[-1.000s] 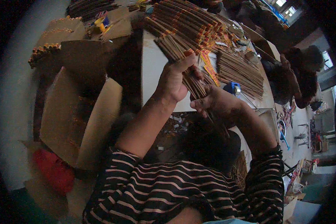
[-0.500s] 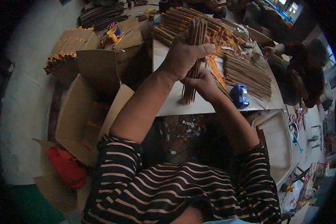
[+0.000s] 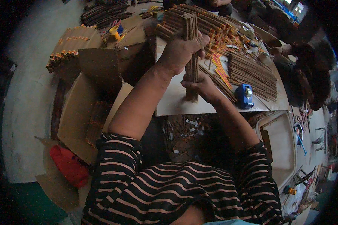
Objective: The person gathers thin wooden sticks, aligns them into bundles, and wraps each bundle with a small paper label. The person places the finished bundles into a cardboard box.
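Observation:
I hold an upright bundle of thin brown incense sticks (image 3: 192, 67) over the front edge of the white table (image 3: 169, 103). My left hand (image 3: 180, 51) is closed around its upper part. Lower down, my right hand (image 3: 203, 87) grips the same bundle, thumb across its front. The stick ends at the top and bottom look fairly even. Just right of my hands lie red and yellow paper strips (image 3: 221, 69) and a flat spread of loose incense sticks (image 3: 251, 77). A blue tape dispenser (image 3: 244, 96) stands at the table's front right.
Wrapped bundles (image 3: 199, 23) are piled along the table's back. An open cardboard box (image 3: 77, 112) stands to the left, with more wrapped bundles (image 3: 73, 39) behind it. A red cloth item (image 3: 68, 165) lies below the box. Another person's arm (image 3: 283, 50) reaches in at right.
The sticks in my hands, uneven and slightly tilted before, now form a tighter, straighter upright bundle. Both hands still grip it and have shifted slightly to the left.

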Demonstrator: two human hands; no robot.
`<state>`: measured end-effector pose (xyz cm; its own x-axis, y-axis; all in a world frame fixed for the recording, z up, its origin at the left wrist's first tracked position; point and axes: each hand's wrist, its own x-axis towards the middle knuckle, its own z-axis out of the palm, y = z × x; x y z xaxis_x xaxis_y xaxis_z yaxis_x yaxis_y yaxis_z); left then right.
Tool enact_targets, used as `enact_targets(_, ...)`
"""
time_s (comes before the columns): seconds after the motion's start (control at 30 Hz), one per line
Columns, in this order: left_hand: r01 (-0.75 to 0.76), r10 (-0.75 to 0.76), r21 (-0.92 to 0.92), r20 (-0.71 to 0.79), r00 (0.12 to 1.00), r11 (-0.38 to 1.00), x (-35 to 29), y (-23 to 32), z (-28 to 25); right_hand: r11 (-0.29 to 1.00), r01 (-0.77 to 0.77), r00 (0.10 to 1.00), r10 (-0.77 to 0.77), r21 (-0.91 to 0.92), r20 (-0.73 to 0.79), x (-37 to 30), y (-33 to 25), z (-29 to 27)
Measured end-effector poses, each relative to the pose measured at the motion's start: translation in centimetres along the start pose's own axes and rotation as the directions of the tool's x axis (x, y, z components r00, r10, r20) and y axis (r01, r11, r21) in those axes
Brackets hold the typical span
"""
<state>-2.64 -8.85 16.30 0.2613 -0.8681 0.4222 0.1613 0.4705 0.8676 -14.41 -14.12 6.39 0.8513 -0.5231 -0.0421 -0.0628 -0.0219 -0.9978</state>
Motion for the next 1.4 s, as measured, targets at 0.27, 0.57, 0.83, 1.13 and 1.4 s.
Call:
enact_targets(0.27, 0.245, -0.226, -0.468, 0.097, 0.969, 0.849, 0.1, 0.7, -3.5, 0.964, -0.182, 0.957, 0.129, 0.193, 0.259, -4.5, -2.4, 1.3)
enact_targets(0.57, 0.153, -0.258, -0.534, -0.126, 0.958, 0.831, -5.4, -1.8, -4.0, 0.993, -0.04, 0.998, 0.044, 0.112, -0.034, -7.9, -2.5, 4.2)
enact_targets(0.83, 0.257, -0.34, -0.309, -0.252, 0.906, 0.915, -7.9, -0.8, -2.0, 0.706, 0.369, 0.834, -0.539, -0.604, -0.12, -6.9, -4.7, 6.1)
enact_targets(1.13, 0.109, -0.179, -0.285, -0.235, 0.955, 0.952, -8.5, 0.3, -1.7, 0.611, 0.352, 0.852, -0.523, -0.709, -0.028, -8.4, -5.6, 6.7)
enact_targets(1.4, -0.072, -0.016, -0.255, -0.324, 0.946, 0.964, -6.2, 4.1, -5.9, 0.523, 0.221, 0.973, -0.17, -0.823, 0.153, -13.3, 2.8, 3.8)
